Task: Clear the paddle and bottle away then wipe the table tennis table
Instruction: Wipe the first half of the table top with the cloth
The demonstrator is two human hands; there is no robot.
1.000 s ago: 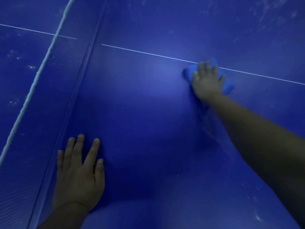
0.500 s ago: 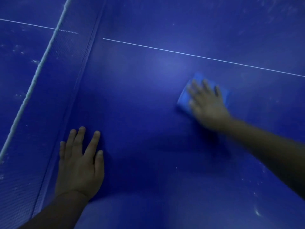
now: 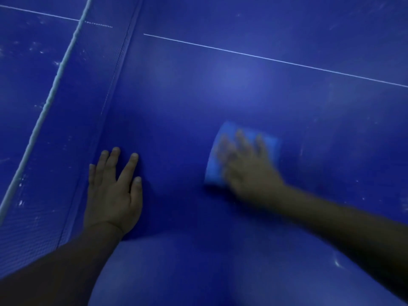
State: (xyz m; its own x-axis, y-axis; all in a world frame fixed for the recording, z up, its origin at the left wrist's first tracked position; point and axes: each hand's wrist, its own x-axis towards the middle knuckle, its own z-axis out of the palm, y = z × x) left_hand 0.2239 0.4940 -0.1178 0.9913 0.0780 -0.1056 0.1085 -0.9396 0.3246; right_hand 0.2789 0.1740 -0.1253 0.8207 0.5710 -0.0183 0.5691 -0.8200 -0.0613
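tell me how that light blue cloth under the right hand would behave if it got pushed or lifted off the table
The folded light blue cloth lies flat under the right hand, so it is probably soft and would droop if lifted. It looks thin, likely light. On the smooth dark blue table tennis table it should slide easily when pressed, and cannot roll or tip.

The right hand (image 3: 247, 166) is smeared by motion blur, so its fingers (image 3: 240, 140) run together and their tips cannot be told apart. It covers much of the light blue cloth (image 3: 217, 164), whose near right part is hidden under the palm; only the left side and far edge show. Both forearms are cut off by the picture's lower edge and right edge. The desk (image 3: 242, 85) runs out of the picture on every side, so none of its corners show. The net (image 3: 50, 96) is cut off at top and left, its mesh too faint to trace
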